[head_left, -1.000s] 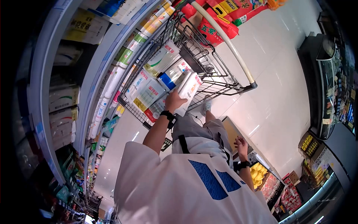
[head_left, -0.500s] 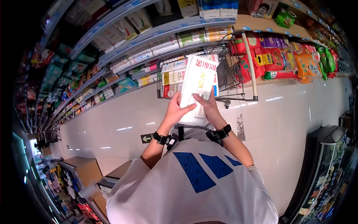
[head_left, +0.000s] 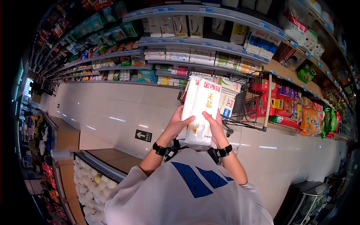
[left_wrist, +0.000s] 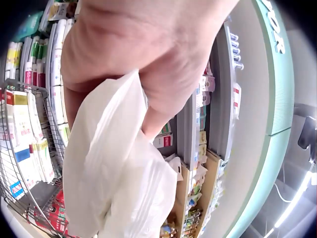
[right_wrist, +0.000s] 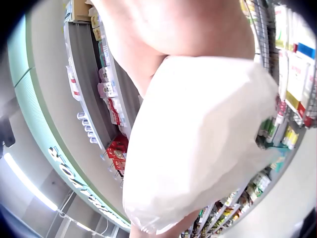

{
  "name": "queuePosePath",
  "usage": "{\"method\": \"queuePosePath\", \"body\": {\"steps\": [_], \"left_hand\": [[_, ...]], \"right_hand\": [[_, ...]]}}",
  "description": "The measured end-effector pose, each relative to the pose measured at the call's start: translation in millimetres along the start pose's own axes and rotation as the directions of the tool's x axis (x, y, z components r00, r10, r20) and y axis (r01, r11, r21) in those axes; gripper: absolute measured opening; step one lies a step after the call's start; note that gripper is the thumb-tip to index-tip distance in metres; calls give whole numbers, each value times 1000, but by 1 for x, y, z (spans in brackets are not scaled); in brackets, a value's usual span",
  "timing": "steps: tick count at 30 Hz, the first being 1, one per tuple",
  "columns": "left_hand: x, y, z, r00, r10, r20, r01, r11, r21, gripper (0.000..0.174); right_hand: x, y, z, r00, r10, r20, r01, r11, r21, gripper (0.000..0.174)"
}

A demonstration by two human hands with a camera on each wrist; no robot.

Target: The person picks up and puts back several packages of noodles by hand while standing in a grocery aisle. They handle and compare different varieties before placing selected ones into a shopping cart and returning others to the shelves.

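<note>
Gripping two white packages [head_left: 202, 108] between them, the left hand [head_left: 175, 125] and right hand [head_left: 216, 129] curl their fingers round the outer edges, at the near side of the shopping cart [head_left: 269, 107].

"金沙河 无盐" on packet [head_left: 201, 105], "EXIT" on floor sign [head_left: 143, 135], perhaps "OR" on fascia [left_wrist: 281, 94]

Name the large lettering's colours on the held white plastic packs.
White plastic packs: red and gold, best in the head view.
</note>
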State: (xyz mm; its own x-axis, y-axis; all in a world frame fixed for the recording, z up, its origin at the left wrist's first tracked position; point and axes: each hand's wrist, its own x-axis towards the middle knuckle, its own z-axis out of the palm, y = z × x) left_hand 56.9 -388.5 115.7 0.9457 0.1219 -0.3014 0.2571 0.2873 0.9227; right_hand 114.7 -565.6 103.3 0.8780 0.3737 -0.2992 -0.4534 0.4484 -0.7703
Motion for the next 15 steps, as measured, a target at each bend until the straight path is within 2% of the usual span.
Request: {"method": "queuePosePath", "body": {"steps": [4,7,10,11,13,15], "left_hand": [[-14,13,-40,997,73,-3,-73,993,-90,75],[-28,32,-78,999,40,-15,-42,993,-109,75],[-35,39,-118,995,79,61,-77,996,-34,71],[-36,41,-126,993,117,32,-113,989,-92,67],[-36,50,-143,988,151,2,-149,976,-161,64],[-41,56,-160,987,157,-32,-160,958,-239,56]], "right_hand": [[9,26,32,998,9,66,-8,1000,-23,60],[14,43,64,992,15,126,-11,1000,-29,64],[16,52,99,985,18,171,-2,996,-91,64],[17,56,111,985,22,170,-5,995,-99,64],[20,62,136,975,-54,214,86,986,-140,58],[25,67,160,983,-32,182,56,990,-131,53]]}}
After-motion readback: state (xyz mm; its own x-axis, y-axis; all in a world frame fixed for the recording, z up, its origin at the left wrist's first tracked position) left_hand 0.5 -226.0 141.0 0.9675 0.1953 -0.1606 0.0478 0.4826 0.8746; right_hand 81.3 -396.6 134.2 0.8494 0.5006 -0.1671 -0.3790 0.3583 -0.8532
